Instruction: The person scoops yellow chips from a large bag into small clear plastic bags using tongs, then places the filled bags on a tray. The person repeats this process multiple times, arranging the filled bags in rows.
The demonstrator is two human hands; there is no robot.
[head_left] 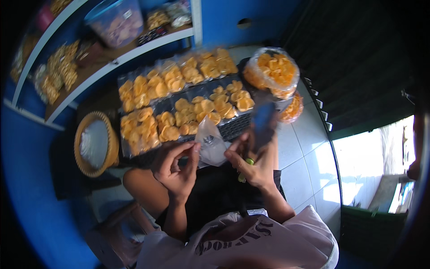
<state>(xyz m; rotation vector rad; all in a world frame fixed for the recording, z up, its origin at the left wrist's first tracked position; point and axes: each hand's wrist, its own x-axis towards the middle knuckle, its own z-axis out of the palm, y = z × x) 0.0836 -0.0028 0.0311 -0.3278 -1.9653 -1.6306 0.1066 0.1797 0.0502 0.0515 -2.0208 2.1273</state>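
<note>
My left hand (176,167) pinches the top corner of a small translucent plastic bag (210,148). My right hand (254,167), just right of the bag, is closed around a slim light green object (242,176). A blurred dark bluish flat shape (264,121) rises above that hand; I cannot tell what it is. Behind both hands, rows of clear bags of round orange chips (156,85) lie on a dark woven surface (235,128).
A round wicker basket (112,125) with plastic inside sits at left. A shelf (121,60) holds a tub and snack bags. A large bag of chips (274,67) stands at back right, another (291,110) below it. A dark shutter and bright opening are at right, beside tiled floor (304,175).
</note>
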